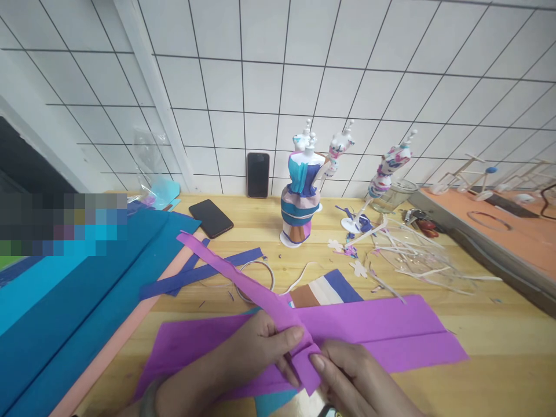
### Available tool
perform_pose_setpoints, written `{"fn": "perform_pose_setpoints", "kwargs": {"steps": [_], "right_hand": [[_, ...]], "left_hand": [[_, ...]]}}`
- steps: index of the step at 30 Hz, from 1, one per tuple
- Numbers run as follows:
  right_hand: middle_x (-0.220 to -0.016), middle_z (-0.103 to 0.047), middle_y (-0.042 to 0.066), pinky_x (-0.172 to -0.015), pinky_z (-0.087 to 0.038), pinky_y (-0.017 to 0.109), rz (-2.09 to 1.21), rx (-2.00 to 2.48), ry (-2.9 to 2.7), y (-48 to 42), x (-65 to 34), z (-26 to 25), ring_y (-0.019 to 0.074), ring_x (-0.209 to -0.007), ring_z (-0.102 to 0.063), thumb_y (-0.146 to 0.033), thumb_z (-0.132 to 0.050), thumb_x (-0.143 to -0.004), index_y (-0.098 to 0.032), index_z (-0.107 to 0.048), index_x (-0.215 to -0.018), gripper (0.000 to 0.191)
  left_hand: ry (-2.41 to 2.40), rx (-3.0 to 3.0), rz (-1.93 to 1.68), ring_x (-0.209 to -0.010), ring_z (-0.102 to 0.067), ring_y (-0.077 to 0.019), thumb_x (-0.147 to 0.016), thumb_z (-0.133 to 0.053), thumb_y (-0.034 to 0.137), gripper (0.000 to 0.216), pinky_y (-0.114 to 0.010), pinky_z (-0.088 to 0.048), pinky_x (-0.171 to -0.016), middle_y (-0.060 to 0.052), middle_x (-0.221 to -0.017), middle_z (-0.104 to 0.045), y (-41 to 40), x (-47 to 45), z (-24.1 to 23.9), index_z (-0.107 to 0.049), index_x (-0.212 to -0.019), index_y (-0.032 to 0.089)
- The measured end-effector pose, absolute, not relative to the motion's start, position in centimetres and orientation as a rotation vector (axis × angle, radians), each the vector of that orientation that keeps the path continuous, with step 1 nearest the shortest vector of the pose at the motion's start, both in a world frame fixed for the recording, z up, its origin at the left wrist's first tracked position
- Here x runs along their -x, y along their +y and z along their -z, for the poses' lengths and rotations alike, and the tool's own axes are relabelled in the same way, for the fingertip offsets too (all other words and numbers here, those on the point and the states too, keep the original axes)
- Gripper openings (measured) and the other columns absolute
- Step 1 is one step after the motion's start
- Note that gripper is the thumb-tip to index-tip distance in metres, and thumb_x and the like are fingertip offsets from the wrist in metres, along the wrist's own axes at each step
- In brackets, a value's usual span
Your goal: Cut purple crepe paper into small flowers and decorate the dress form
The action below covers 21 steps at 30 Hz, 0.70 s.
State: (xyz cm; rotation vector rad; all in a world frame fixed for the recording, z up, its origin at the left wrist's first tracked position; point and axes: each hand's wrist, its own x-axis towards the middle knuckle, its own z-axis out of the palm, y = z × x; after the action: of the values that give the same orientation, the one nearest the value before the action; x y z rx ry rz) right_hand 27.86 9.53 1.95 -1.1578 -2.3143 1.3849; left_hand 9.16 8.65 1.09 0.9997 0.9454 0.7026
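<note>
A long purple crepe paper strip [234,275] runs up and left from between my hands. My left hand [271,341] pinches it near its lower part, thumb on top. Lower right, my right hand [347,370] grips the folded end of the same strip between thumb and fingers. Under both hands lies a wide purple crepe paper sheet [382,318] with a crease along its length. Just beyond it sits a piece with brown, white and blue bands [328,289]. A roll of tape or ring [256,281] lies behind the strip, partly covered.
A small dress form [302,202] in coloured paper stands ahead, with other mannequins behind and a patterned one [388,168] to the right. Two phones [211,218] are near the wall. Teal paper sheets [108,289] cover the left. White strips [417,249] and scraps lie right.
</note>
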Motion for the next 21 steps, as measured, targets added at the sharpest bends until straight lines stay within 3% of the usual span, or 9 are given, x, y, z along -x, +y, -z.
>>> {"fn": "perform_pose_setpoints", "kwargs": {"steps": [10, 14, 21], "right_hand": [[-0.06, -0.047, -0.001, -0.052, -0.036, 0.025, -1.309, 1.22, -2.333, 9.5, -27.9, -1.5, 0.0139, -0.055, -0.043, -0.045, -0.027, -0.097, -0.021, -0.042, -0.064, 0.043], [-0.065, -0.046, -0.002, -0.054, -0.037, 0.025, -1.381, 1.198, -2.232, 9.4, -27.9, -1.3, 0.0139, -0.059, -0.043, -0.042, -0.035, -0.096, -0.02, -0.047, -0.072, 0.035], [-0.062, -0.037, -0.006, -0.048, -0.032, 0.023, -1.45, 1.208, -1.948, 9.1, -28.2, -0.2, 0.012, -0.054, -0.036, -0.045, -0.048, -0.09, -0.021, -0.045, -0.074, 0.029]], "left_hand": [[0.906, -1.061, -0.738, -0.056, -0.059, -0.0124, -0.078, -0.063, 0.035, 0.025, -0.024, -0.049, -0.059, -0.002, -0.061, -0.061, 8.3, -9.3, -1.0, -0.068, -0.069, 0.012], [0.895, -1.031, -0.784, -0.056, -0.06, -0.0124, -0.078, -0.062, 0.035, 0.025, -0.024, -0.05, -0.058, -0.003, -0.063, -0.063, 8.4, -9.5, -1.1, -0.069, -0.072, 0.012], [1.028, -1.001, -0.807, -0.047, -0.055, -0.0112, -0.07, -0.063, 0.04, 0.03, -0.023, -0.049, -0.052, -0.001, -0.053, -0.057, 8.6, -9.7, -1.6, -0.064, -0.061, 0.011]]}}
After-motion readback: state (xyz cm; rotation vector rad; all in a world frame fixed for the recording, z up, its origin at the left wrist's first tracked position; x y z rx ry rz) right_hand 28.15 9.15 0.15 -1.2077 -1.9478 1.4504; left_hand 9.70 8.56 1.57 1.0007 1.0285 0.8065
